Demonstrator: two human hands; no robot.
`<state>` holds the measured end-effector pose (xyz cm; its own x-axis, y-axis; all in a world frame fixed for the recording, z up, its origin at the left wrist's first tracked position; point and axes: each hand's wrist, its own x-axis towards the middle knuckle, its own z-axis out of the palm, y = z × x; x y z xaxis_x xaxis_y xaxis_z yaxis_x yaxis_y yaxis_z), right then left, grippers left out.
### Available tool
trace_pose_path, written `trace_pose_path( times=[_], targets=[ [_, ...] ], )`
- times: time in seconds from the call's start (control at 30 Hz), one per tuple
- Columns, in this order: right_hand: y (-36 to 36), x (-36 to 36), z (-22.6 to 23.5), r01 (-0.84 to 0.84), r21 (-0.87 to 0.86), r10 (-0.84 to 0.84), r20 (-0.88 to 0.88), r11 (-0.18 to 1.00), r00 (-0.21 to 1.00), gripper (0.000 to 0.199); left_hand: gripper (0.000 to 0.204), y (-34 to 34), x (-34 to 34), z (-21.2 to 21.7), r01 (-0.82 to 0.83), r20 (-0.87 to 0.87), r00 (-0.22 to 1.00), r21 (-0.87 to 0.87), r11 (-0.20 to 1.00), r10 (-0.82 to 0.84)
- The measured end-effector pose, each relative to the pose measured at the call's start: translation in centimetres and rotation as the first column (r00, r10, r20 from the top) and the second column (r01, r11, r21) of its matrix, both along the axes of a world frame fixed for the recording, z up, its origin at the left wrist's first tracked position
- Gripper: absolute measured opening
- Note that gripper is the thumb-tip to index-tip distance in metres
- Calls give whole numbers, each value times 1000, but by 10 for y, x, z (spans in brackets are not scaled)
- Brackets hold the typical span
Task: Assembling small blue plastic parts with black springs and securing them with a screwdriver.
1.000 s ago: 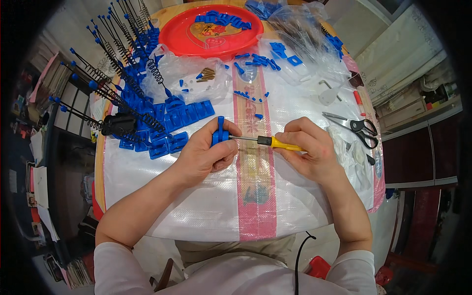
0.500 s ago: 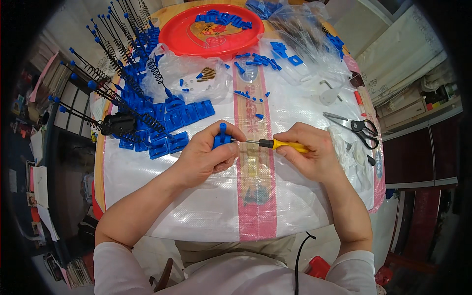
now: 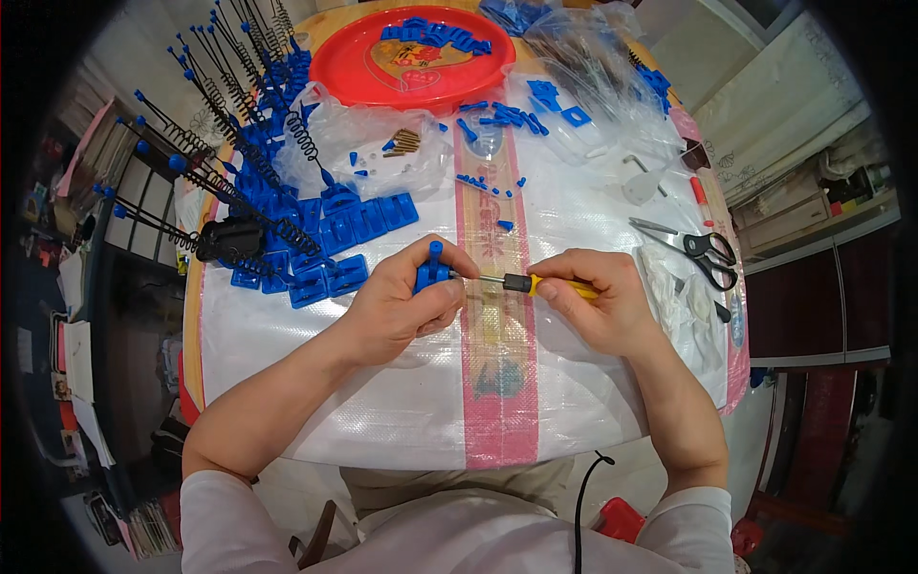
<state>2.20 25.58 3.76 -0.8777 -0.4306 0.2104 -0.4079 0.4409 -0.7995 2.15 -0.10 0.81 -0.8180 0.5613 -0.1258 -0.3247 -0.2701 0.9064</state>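
Here, left hand (image 3: pixel 406 306) curled around a small blue plastic part (image 3: pixel 432 267), fingers wrapped over its lower half, a short blue post poking up above the knuckles. Right hand (image 3: pixel 598 301) closed on the yellow handle of a screwdriver (image 3: pixel 535 284), thumb and fingers pinching it near the black collar, shaft lying level and pointing left, tip meeting the side of the blue part. Both hands low over a white woven sheet (image 3: pixel 382 402) with a pink printed stripe (image 3: pixel 497 383) down the middle, the held part just left of that stripe, near the centre of the table.

Just beyond the left hand, a cluster of blue square frames (image 3: pixel 335 239) flat on the sheet. Further left, a row of black springs with blue-tipped rods (image 3: pixel 220 163) fanning outward, a black block (image 3: pixel 229 239) at their base. At the far edge, a red round tray (image 3: pixel 411 57) with more blue pieces in it. Nearer, a clear bag with small brass pins (image 3: pixel 404 142). To the right, well apart from the right hand, black-handled scissors (image 3: pixel 698 253) lying flat
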Motion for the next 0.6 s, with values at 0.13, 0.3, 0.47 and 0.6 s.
trace_pose_path(
  times=[0.13, 0.3, 0.47, 0.6],
  targets=[
    [0, 1, 1, 31, -52, -21, 178, 998, 984, 16, 13, 0, 0, -2, 2, -19, 1000, -4, 1000, -2],
    [3, 0, -3, 47, -74, -25, 278, 996, 960, 17, 13, 0, 0, -2, 9, -55, 998, -32, 999, -10],
    [5, -2, -3, 44, -66, -31, 185, 997, 982, 19, 13, 3, 2, -2, -1, -115, 993, -74, 997, -7],
    [6, -2, 5, 47, 32, -50, 124, 998, 991, 19, 13, 3, 2, -3, -9, -103, 995, -78, 997, 1]
  ],
)
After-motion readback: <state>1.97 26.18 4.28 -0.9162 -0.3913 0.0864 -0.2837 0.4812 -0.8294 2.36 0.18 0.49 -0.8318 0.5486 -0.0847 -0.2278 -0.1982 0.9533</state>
